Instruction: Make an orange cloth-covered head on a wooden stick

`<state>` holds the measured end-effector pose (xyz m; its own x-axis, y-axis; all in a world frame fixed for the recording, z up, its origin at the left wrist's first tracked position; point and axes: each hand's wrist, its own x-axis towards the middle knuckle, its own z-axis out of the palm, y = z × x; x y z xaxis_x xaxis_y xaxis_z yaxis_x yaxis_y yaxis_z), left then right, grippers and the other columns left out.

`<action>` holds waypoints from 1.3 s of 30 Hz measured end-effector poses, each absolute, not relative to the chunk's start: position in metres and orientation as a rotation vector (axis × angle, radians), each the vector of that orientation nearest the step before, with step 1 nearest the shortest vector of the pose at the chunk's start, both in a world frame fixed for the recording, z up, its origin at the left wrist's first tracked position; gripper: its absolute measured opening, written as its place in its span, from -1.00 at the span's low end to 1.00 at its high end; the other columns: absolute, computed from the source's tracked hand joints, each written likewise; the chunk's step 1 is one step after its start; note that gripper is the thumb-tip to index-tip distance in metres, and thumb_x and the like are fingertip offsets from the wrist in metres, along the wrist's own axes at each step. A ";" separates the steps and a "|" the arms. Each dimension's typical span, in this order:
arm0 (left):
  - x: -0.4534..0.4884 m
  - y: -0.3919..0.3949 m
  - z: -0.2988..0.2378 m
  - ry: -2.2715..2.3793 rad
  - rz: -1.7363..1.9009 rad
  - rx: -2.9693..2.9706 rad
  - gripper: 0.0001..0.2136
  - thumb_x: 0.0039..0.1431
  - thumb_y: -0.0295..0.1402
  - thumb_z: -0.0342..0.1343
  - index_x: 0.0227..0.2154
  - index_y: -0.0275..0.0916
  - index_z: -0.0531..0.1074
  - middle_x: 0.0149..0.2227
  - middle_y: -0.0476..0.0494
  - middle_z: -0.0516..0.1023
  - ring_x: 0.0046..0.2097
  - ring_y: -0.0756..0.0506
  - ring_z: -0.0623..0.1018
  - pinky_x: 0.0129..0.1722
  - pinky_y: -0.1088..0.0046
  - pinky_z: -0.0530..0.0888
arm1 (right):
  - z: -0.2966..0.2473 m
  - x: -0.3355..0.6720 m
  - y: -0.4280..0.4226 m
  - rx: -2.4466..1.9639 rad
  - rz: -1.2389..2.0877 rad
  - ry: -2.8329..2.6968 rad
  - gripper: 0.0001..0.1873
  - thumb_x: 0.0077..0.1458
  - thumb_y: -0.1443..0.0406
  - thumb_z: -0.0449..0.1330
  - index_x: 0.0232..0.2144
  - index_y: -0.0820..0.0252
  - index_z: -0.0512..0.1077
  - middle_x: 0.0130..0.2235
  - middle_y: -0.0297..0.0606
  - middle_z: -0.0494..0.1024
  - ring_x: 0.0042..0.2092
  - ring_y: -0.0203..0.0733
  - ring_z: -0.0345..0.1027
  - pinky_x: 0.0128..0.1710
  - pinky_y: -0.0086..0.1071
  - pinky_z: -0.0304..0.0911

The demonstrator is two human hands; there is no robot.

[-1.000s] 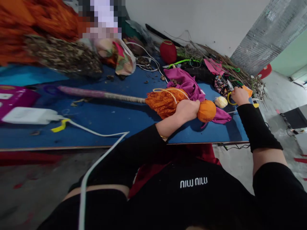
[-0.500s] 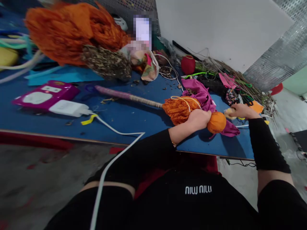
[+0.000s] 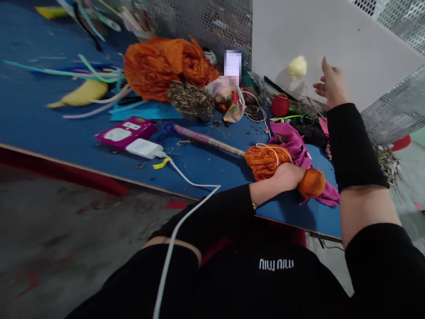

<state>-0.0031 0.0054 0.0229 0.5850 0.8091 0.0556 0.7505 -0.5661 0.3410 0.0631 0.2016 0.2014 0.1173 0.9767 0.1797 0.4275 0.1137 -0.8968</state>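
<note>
My left hand [image 3: 289, 176] is closed round the neck of an orange cloth doll, between its round head [image 3: 312, 183] and its gathered skirt [image 3: 265, 160]. A wrapped stick [image 3: 212, 141] runs out leftward from that skirt. Magenta cloth [image 3: 294, 141] lies behind and under the doll. My right hand [image 3: 332, 83] is raised at the back with its fingers apart and nothing in it. Left of those fingers, a pale yellow fluffy wad [image 3: 297, 68] hangs in the air before the white board [image 3: 318, 31], apart from the hand.
A crumpled orange cloth heap [image 3: 166, 66] and a dark clump of dried bits [image 3: 191, 101] sit at the back left. Nearer is a purple power strip [image 3: 129, 130] with a white plug and cable [image 3: 186, 221]. A red ball of yarn [image 3: 280, 105] lies near twigs.
My right hand has swung up and back from the table's right side and let go of the yellow wad, now in the air. My left hand keeps its hold. The view has shifted left.
</note>
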 end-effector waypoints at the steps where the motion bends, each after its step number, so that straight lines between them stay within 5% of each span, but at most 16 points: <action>1: -0.003 0.006 0.021 1.264 0.308 2.551 -0.72 0.39 -0.49 -0.05 -0.02 -0.42 0.53 -0.17 -0.39 0.70 -0.06 -0.35 0.72 -0.19 0.18 0.60 | 0.197 0.063 0.192 -1.415 0.745 -1.517 -0.76 0.44 0.16 0.07 -0.07 0.25 0.30 -0.27 -0.37 0.37 -0.40 -0.48 0.37 -0.42 -0.55 0.25; 3: -0.003 0.008 0.018 1.230 0.321 2.587 -0.74 0.36 -0.50 0.00 -0.02 -0.43 0.53 -0.17 -0.40 0.70 -0.04 -0.34 0.72 -0.16 0.21 0.59 | 0.179 0.073 0.162 -1.302 0.789 -1.686 -0.89 0.33 0.28 0.18 -0.20 0.24 0.42 -0.27 -0.34 0.49 -0.33 -0.45 0.42 -0.39 -0.58 0.26; 7: -0.006 0.008 0.019 1.213 0.338 2.614 -0.74 0.33 -0.51 0.04 -0.01 -0.43 0.53 -0.18 -0.39 0.70 -0.05 -0.34 0.72 -0.17 0.23 0.58 | 0.122 0.119 0.088 -1.192 0.888 -1.947 -0.82 0.08 0.21 0.37 -0.26 0.17 0.59 -0.27 -0.31 0.63 -0.23 -0.27 0.47 -0.19 -0.40 0.41; 16: -0.003 -0.010 0.029 1.268 0.428 2.756 -0.73 0.32 -0.38 0.07 0.00 -0.38 0.50 -0.26 -0.35 0.70 -0.16 -0.36 0.73 -0.34 0.25 0.51 | 0.041 0.181 0.051 -1.321 1.151 -1.391 -0.56 -0.19 -0.05 0.45 -0.33 0.08 0.57 -0.34 -0.31 0.63 -0.28 -0.20 0.50 -0.22 -0.31 0.45; 24: 0.004 -0.065 0.049 0.975 0.373 3.082 -0.81 0.35 -0.44 0.04 -0.14 -0.29 0.55 -0.45 -0.19 0.65 -0.39 -0.24 0.68 -0.50 0.33 0.42 | 0.052 0.146 0.024 -1.123 1.393 -1.609 -0.46 -0.09 -0.20 0.40 -0.45 0.15 0.60 -0.43 -0.34 0.57 -0.39 -0.30 0.36 -0.38 -0.42 0.28; 29: 0.001 -0.081 0.042 0.870 0.356 3.170 -0.83 0.31 -0.47 0.04 -0.24 -0.32 0.55 -0.49 -0.22 0.62 -0.45 -0.22 0.65 -0.55 0.34 0.38 | 0.051 0.122 0.008 -1.117 1.378 -1.720 -0.61 -0.17 -0.01 0.48 -0.50 0.17 0.59 -0.47 -0.40 0.53 -0.39 -0.33 0.30 -0.37 -0.43 0.25; 34: -0.008 -0.086 0.044 0.930 0.378 3.158 -0.85 0.26 -0.49 0.07 -0.25 -0.31 0.55 -0.52 -0.22 0.60 -0.47 -0.21 0.64 -0.56 0.38 0.36 | 0.054 0.131 -0.001 -1.098 1.441 -1.270 -0.71 -0.15 0.12 0.48 -0.41 0.14 0.58 -0.44 -0.42 0.58 -0.42 -0.37 0.38 -0.41 -0.48 0.33; 39: -0.013 -0.086 0.049 0.974 0.367 3.164 -0.84 0.28 -0.47 0.05 -0.24 -0.31 0.55 -0.47 -0.24 0.63 -0.43 -0.24 0.65 -0.56 0.36 0.34 | 0.064 0.155 -0.002 -1.038 1.645 -0.871 -0.84 0.03 0.27 0.41 -0.33 0.15 0.52 -0.43 -0.45 0.61 -0.47 -0.44 0.41 -0.43 -0.55 0.43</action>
